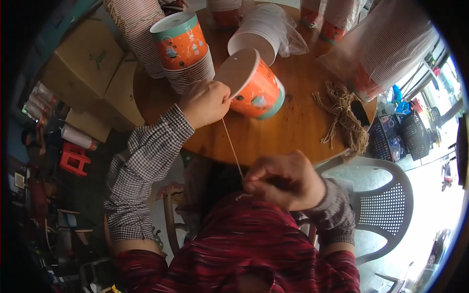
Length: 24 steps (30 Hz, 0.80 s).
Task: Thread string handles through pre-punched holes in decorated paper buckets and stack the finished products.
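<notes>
My left hand [205,103] grips the rim of an orange paper cup [254,85] that lies tilted on its side over the round wooden table [293,127]. A thin tan string [232,149] runs taut from the cup's rim down to my right hand [283,180], which pinches its lower end close to my chest. Both forearms wear checked sleeves.
A stack of orange paper cups [181,51] stands beside my left hand. More cup stacks in plastic bags [386,49] crowd the table's far side. A bundle of tan strings [344,117] lies at the right. A white plastic chair [386,200] and cardboard boxes [88,63] flank the table.
</notes>
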Each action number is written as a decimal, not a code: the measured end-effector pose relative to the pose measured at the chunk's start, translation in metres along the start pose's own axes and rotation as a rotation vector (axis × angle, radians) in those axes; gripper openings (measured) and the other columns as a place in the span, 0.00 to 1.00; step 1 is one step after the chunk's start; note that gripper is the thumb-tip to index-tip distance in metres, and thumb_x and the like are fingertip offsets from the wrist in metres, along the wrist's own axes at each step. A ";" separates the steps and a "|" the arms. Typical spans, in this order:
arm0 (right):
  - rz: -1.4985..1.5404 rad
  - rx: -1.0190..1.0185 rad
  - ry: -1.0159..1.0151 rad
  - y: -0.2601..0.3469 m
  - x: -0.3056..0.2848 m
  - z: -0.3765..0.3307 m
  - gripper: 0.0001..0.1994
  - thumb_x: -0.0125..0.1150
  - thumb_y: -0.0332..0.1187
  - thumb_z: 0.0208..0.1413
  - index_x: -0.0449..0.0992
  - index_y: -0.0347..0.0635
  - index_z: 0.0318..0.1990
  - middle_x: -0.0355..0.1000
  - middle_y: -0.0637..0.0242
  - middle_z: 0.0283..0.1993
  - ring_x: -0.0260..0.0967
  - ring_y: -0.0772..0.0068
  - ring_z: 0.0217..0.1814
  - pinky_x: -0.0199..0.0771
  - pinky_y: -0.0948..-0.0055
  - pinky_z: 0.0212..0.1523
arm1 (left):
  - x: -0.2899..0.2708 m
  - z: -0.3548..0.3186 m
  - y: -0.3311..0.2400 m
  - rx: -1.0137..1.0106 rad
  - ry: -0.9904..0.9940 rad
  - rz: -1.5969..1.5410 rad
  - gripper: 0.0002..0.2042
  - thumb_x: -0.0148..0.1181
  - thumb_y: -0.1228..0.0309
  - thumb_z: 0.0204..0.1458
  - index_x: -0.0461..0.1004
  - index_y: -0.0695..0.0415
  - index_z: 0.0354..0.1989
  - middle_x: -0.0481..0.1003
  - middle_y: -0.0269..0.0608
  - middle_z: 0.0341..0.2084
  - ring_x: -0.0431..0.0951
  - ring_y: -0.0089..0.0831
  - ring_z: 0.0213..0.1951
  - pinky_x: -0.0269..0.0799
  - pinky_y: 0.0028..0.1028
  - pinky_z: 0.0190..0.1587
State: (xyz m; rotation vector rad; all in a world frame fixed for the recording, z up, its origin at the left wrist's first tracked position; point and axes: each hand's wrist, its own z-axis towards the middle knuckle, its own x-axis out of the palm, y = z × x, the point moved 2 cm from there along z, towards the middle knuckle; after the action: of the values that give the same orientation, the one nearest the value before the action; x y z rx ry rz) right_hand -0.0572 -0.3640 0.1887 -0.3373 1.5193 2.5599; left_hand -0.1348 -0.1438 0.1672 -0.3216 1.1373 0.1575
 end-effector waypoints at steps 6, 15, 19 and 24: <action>-0.393 0.004 -0.101 0.053 -0.012 -0.033 0.03 0.63 0.24 0.49 0.76 0.37 0.31 0.74 0.63 0.24 0.74 0.68 0.22 0.71 0.74 0.23 | -0.021 -0.035 -0.043 0.220 0.040 0.246 0.06 0.53 0.73 0.45 0.73 0.56 0.19 0.74 0.42 0.20 0.76 0.39 0.30 0.65 0.40 0.46; -0.174 0.037 -0.284 0.053 0.006 -0.071 0.02 0.60 0.21 0.52 0.75 0.30 0.33 0.72 0.67 0.19 0.68 0.83 0.17 0.62 0.85 0.15 | -0.029 -0.079 -0.060 0.140 -0.003 0.242 0.07 0.61 0.69 0.45 0.73 0.58 0.20 0.73 0.40 0.21 0.75 0.38 0.28 0.65 0.36 0.37; 0.055 0.160 -0.248 0.049 0.009 -0.081 0.04 0.59 0.22 0.55 0.74 0.31 0.37 0.72 0.67 0.24 0.69 0.83 0.22 0.66 0.85 0.21 | -0.030 -0.087 -0.048 -0.084 0.100 0.002 0.08 0.62 0.69 0.46 0.73 0.60 0.22 0.75 0.41 0.23 0.76 0.39 0.26 0.68 0.34 0.31; 0.499 0.109 -0.345 0.022 0.012 -0.086 0.05 0.54 0.23 0.59 0.72 0.34 0.42 0.74 0.63 0.29 0.69 0.81 0.22 0.69 0.85 0.22 | -0.034 -0.121 -0.070 -0.089 -0.408 -0.381 0.07 0.63 0.72 0.49 0.74 0.62 0.25 0.75 0.44 0.21 0.76 0.34 0.23 0.68 0.30 0.27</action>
State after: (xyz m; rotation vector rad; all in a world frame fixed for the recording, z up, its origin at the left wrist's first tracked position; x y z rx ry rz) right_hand -0.0634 -0.4501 0.1638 0.5372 1.7598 2.6634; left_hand -0.2335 -0.2485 0.1646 -0.5518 0.6518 -0.0620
